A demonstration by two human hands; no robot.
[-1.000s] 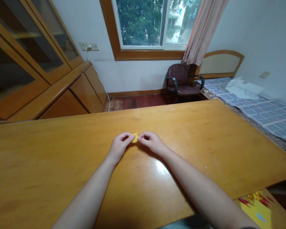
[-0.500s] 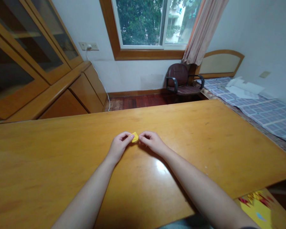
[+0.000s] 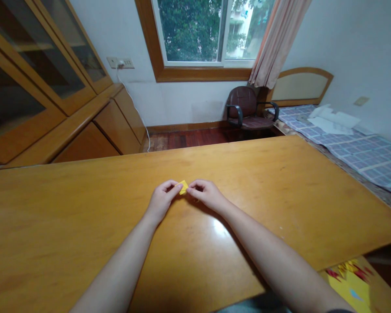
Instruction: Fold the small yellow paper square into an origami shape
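A small folded piece of yellow paper [image 3: 183, 187] is held just above the wooden table, between my two hands. My left hand [image 3: 163, 200] pinches its left side, thumb on top and fingers behind. At the paper's right corner, my right hand [image 3: 206, 194] has thumb and forefinger closed together on the edge. The fold lines are too small to make out fully, and my fingertips hide part of the paper.
The wooden table [image 3: 94, 208] spreads around both hands. At lower right, yellow paper sheets [image 3: 352, 289] and red and yellow folded pieces [image 3: 348, 267] lie on a lower surface. Beyond the table stand an office chair [image 3: 244, 106], a bed [image 3: 352, 148] and a glass-fronted cabinet [image 3: 65, 95].
My right thumb and forefinger have shifted slightly left, closer onto the paper's right corner. My left hand keeps its pinch almost unmoved.
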